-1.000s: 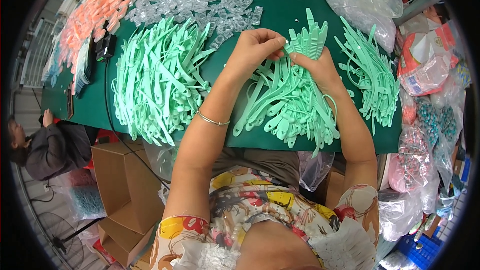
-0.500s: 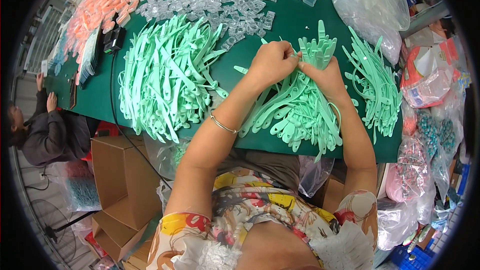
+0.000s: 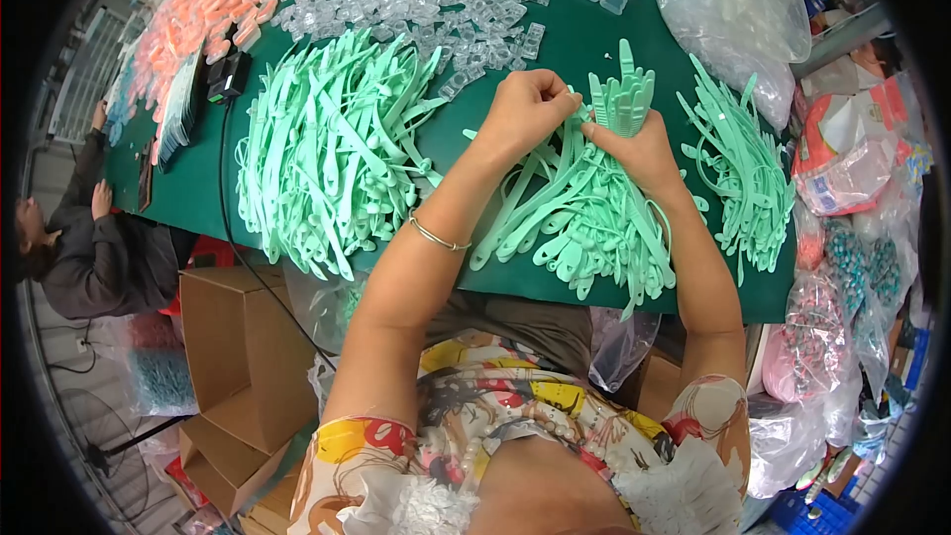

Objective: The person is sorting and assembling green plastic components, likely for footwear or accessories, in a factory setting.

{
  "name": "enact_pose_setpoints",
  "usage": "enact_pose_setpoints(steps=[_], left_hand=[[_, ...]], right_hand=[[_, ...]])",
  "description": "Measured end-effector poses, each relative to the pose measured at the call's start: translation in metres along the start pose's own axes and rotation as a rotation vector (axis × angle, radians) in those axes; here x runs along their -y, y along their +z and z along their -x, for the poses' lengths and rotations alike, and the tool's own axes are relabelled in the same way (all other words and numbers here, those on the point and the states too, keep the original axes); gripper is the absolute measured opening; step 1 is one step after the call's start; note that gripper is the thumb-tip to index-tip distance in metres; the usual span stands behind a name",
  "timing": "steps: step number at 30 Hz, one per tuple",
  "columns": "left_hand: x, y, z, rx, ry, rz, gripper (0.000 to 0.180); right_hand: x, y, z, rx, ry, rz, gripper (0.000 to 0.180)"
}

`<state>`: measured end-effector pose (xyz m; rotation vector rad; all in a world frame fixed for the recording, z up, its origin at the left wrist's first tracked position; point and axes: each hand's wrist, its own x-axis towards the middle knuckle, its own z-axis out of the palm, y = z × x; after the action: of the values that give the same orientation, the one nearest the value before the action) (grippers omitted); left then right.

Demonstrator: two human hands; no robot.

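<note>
Left hand (image 3: 528, 109) has shifted slightly leftward, fingertips pinched on the green straps (image 3: 599, 213) that the right hand (image 3: 644, 154) clamps by the bench's (image 3: 565, 40) near edge, where an overfull grip could spill some.

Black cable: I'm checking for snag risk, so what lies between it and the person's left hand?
In the head view, a pile of mint-green strips, then green tabletop, lies between the black cable and left hand.

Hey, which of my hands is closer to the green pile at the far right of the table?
Your right. The right hand, gripping green straps, is just left of that pile; the left hand is farther left.
</note>
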<state>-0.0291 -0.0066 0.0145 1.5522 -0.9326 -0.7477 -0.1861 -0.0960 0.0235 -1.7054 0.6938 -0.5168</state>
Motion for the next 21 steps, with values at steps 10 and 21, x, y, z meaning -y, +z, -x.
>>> enact_pose_setpoints(steps=[10, 21], left_hand=[[0.012, -0.023, -0.063, -0.436, 0.265, -0.826, 0.011], [-0.004, -0.020, -0.095, -0.222, -0.028, -1.174, 0.014]], right_hand=[[0.000, -0.006, 0.002, 0.006, 0.021, -0.299, 0.026], [-0.003, -0.008, 0.002, 0.014, 0.018, -0.314, 0.027]])
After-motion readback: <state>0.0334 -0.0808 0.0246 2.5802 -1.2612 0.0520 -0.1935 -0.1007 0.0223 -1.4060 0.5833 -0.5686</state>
